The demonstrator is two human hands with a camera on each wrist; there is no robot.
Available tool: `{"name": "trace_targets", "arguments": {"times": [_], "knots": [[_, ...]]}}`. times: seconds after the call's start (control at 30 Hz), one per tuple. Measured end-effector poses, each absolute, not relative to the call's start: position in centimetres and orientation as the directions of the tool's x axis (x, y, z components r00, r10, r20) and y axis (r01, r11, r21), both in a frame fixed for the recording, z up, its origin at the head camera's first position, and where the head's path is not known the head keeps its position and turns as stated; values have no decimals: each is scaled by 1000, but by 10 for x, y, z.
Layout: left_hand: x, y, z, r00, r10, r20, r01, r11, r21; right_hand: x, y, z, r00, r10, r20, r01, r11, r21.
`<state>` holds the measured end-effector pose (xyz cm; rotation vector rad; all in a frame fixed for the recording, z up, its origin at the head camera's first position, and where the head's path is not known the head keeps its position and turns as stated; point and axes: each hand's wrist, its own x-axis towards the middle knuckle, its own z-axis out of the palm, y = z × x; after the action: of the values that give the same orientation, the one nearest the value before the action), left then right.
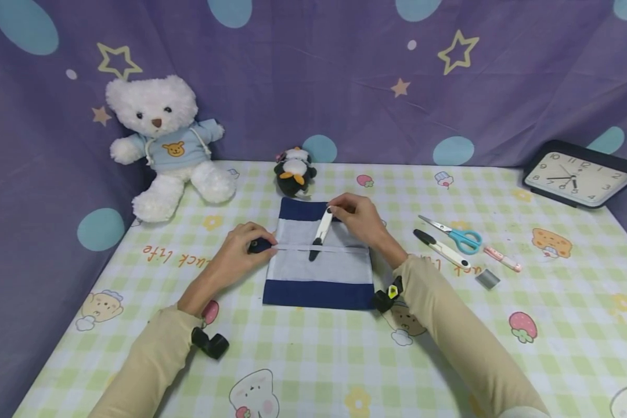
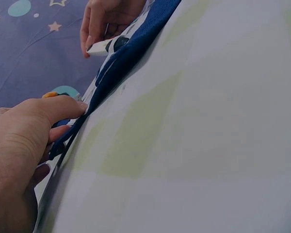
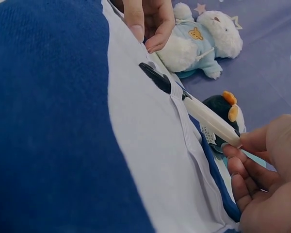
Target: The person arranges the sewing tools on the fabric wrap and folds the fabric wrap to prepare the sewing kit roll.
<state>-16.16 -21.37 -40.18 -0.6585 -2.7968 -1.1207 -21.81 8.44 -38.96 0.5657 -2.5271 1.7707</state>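
Note:
A navy and pale grey cloth case (image 1: 321, 293) lies spread on the table, with a narrow white elastic band (image 1: 345, 249) across its middle. My left hand (image 1: 240, 249) pinches the case's left edge by a navy tab (image 1: 260, 245); in the left wrist view the thumb presses on the navy edge. The right hand (image 1: 359, 217) grips the white end of a slim, pen-shaped tool (image 1: 324, 225) between thumb and fingers. Its black end (image 3: 155, 77) passes under the elastic and points toward me, as the right wrist view shows.
Right of the case lie blue-handled scissors (image 1: 462, 239), a second black-and-white pen-shaped tool (image 1: 441, 248), a small pink-and-white stick (image 1: 503, 259) and a grey square (image 1: 487, 279). A penguin toy (image 1: 295, 174) sits behind the case, a white teddy bear (image 1: 169, 145) back left, a clock (image 1: 579, 177) back right.

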Motion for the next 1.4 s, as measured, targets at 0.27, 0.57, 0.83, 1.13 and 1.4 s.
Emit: {"name": "trace_targets", "arguments": {"times": [0.27,0.57,0.83,1.13,1.4], "knots": [[-161,-213,-402,-907,367,208,409,645,645,-217,82,-390,-923,-335,191,-298,306,-904],[-162,-215,-402,-910,362,204,403,650,645,-214,74,-390,-902,-393,179,-325,345,-881],[-162,-214,-403,-907,367,207,408,638,653,-212,71,-390,-904,-404,138,-316,415,-853],[-163,-214,-404,-903,370,217,416,635,651,-210,69,-390,-900,-420,120,-321,448,-834],[-162,-213,-402,-904,370,214,415,638,648,-210,69,-390,-887,-449,105,-331,461,-823]]}}
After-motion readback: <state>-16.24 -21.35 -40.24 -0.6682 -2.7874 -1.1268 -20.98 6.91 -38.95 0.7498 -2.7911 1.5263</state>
